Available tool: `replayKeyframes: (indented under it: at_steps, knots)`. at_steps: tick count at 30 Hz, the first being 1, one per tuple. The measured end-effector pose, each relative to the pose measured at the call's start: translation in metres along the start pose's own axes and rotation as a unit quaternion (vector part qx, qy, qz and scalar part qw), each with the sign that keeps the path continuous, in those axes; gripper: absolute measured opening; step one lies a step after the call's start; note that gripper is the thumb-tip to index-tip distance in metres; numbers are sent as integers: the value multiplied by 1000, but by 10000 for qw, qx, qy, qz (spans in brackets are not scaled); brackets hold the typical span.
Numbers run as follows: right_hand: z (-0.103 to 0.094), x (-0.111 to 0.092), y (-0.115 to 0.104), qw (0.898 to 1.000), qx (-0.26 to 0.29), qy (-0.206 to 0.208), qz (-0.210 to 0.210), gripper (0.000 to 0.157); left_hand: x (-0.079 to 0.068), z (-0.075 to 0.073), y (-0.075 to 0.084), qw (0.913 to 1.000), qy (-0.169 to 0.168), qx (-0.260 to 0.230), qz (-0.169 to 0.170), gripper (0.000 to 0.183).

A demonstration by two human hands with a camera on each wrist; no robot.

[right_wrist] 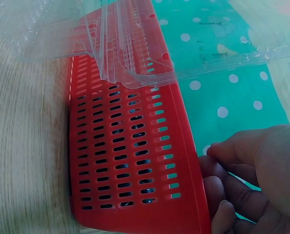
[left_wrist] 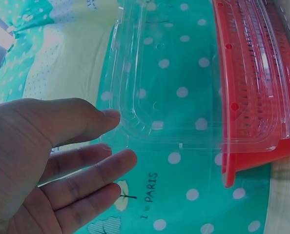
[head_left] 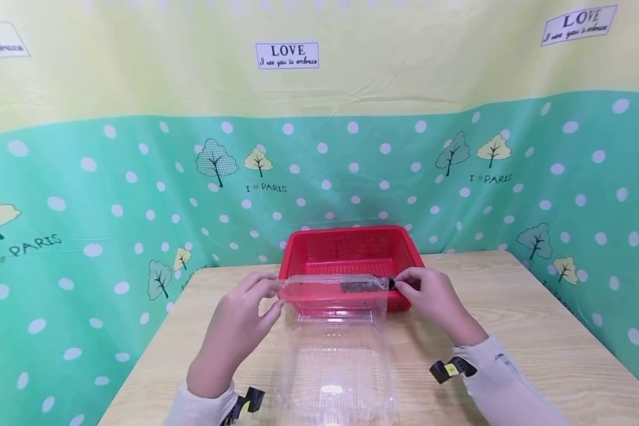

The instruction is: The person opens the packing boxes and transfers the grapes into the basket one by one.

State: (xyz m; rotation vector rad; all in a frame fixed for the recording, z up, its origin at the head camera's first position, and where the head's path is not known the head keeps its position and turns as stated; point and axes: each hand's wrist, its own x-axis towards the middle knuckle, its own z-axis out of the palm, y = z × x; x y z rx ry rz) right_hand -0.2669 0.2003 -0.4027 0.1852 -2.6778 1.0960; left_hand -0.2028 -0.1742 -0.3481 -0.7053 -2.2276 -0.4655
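Observation:
An unfolded clear plastic clamshell container (head_left: 332,367) lies on the table, one half toward me and the other raised against the front of the red basket (head_left: 351,231). My left hand (head_left: 245,319) is beside the container's upper left corner, thumb and fingers spread apart with nothing between them. In the left wrist view, the thumb tip is close to the container's clear edge (left_wrist: 135,112). My right hand (head_left: 431,299) reaches over the basket's right side, fingers bent. A dark thing (head_left: 359,286) shows through the plastic near those fingertips. The right wrist view hides the fingertips behind the rim, so their hold is unclear.
Dark shiny pieces (right_wrist: 145,181) show through the basket's side slots. The basket stands at the back of the wooden table (head_left: 511,331). Behind and on both sides hangs a green and yellow dotted cloth (head_left: 351,160).

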Motion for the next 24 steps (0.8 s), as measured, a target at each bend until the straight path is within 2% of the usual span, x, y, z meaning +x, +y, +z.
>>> replayKeyframes:
  at_steps: [6, 12, 17, 21, 24]
  knots:
    - [-1, 0, -1, 9999, -53, 30, -142, 10, 0, -2, 0, 9999, -91, 63, -107, 29]
    - [-7, -1, -2, 10000, -69, -33, -50, 13, 1, 0, 2, 9996, -130, 178, -158, 34]
    - [-16, -7, -8, 9997, -193, -46, -106, 15, 1, -1, 1, 9996, -82, 233, -143, 28]
    - [-29, -11, -18, 9986, -417, -8, -336, 21, 1, -5, -6, 9996, -9, 196, -207, 19]
    - [-38, -10, -26, 9954, -751, -152, -569, 34, 2, -8, -19, 9997, -30, 222, -132, 23]
